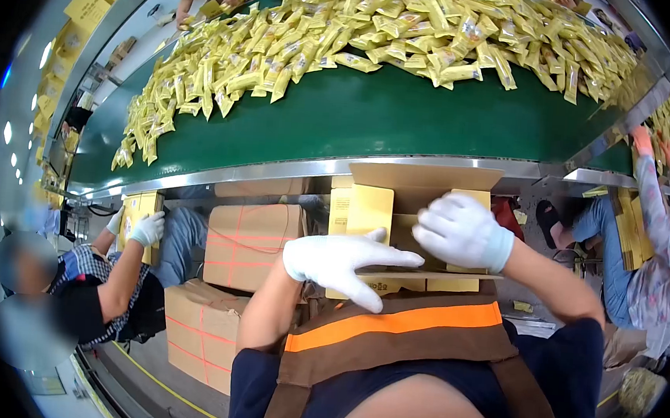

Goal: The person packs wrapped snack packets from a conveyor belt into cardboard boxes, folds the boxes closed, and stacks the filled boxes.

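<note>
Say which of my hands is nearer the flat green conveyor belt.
Right. Your white-gloved right hand is over the open brown cardboard box, close to the belt; your left hand is farther back toward you.

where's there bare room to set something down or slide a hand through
The near strip of green belt is bare, between the heaped yellow packets and the metal rim. It's crowded at the belt's far side and around the open carton, with the left hand and right hand there.

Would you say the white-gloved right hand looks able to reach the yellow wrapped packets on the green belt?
Probably, by leaning: only a brown cardboard flap, metal rim and bare belt lie between the right hand and the packets.
</note>
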A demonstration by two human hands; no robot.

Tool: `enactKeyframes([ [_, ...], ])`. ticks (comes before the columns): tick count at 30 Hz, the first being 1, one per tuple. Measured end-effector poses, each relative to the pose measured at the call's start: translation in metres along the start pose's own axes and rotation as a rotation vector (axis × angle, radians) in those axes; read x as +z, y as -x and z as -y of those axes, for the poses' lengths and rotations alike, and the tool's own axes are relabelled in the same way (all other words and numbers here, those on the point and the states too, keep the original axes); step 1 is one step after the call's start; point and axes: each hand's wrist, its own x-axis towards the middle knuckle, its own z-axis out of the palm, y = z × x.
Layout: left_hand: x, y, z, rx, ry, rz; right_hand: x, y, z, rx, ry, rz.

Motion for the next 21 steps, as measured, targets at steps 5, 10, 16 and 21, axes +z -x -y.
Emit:
enactKeyframes([
  [5, -0.014, -0.009, -0.002, -0.102, 0.113, -0.086, -0.015, 0.011, 0.011, 0.453, -0.036, -0.293],
  [10, -0.016, -0.043, -0.003, -0.042, -0.9, -0.598, 0.011, 0.048, -0.009, 0.474, -0.626, -0.222],
  [16, 0.002, -0.034, 0.048, -0.129, -0.598, -0.739, 0.08, 0.1, -0.014, 1.444, -1.189, -1.093],
  [21, 0.003, 0.013, 0.06, -0.007, -0.358, -0.971, 0.118, 0.121, 0.072, 1.38, -2.313, -0.662],
])
